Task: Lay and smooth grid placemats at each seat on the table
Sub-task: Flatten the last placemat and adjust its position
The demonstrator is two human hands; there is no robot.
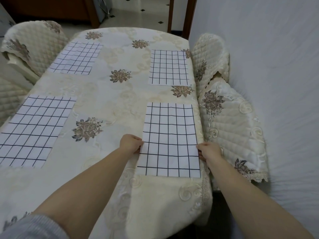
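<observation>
Several white placemats with a black grid lie on the cream floral tablecloth (110,100). The near right placemat (170,138) lies flat by the table's right edge. My left hand (131,143) pinches its left edge with curled fingers. At the opposite side my right hand (209,151) grips the mat's right edge. The far right placemat (168,67), the near left placemat (35,130) and the far left placemat (76,57) lie flat, untouched.
Chairs with quilted cream covers stand close to the table: two on the right (229,128) (209,56), one at the far left (32,44). A white wall (276,57) runs along the right. Tiled floor and a dark wooden door frame (189,16) lie beyond the table.
</observation>
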